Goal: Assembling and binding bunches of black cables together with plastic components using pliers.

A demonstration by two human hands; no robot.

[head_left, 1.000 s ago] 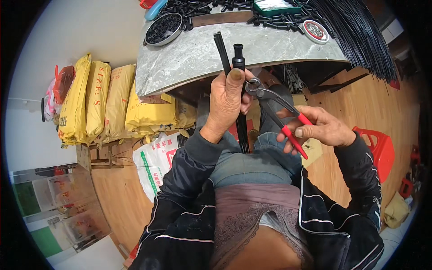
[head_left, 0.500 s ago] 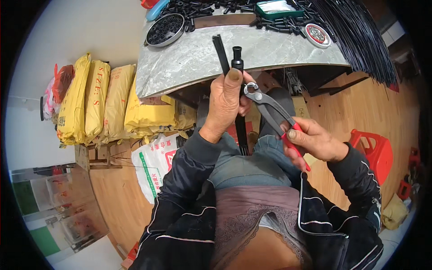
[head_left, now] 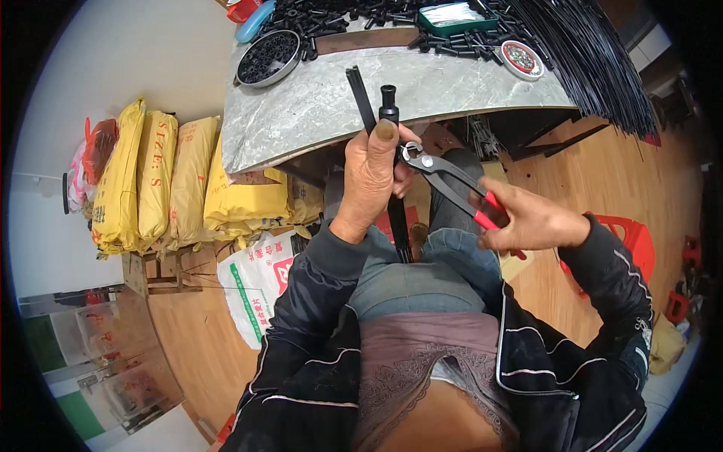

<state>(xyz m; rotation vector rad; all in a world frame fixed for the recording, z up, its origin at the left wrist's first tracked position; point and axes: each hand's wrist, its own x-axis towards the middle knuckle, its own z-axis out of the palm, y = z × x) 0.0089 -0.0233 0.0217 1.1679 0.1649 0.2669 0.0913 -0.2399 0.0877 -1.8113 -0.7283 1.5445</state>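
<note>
My left hand [head_left: 367, 177], thumb upward, is closed around a bundle of thin black rods [head_left: 360, 96]. It also grips a black tubular fitting [head_left: 388, 103] that stands up beside them, its flared end on top. The rods' other ends [head_left: 401, 233] hang below the hand, toward my lap. In my right hand [head_left: 538, 218] are the red-handled pincers [head_left: 440, 167], fingers wrapped round the grips. Their jaws meet the work at the right side of my left hand. What lies between the jaws is too small to tell.
Ahead is a grey marble-patterned table [head_left: 324, 113]. Loose black fittings, a round dish of black parts [head_left: 268, 59], a green tray [head_left: 456, 26], a small bowl [head_left: 521, 60] and long black rods [head_left: 584, 68] lie on it. Yellow sacks [head_left: 154, 177] stand left; a red stool [head_left: 633, 241] is right.
My right hand has turned over the pincers' handles and its grip has shifted. The jaws stay by my left hand, which keeps hold of the rods and fitting.
</note>
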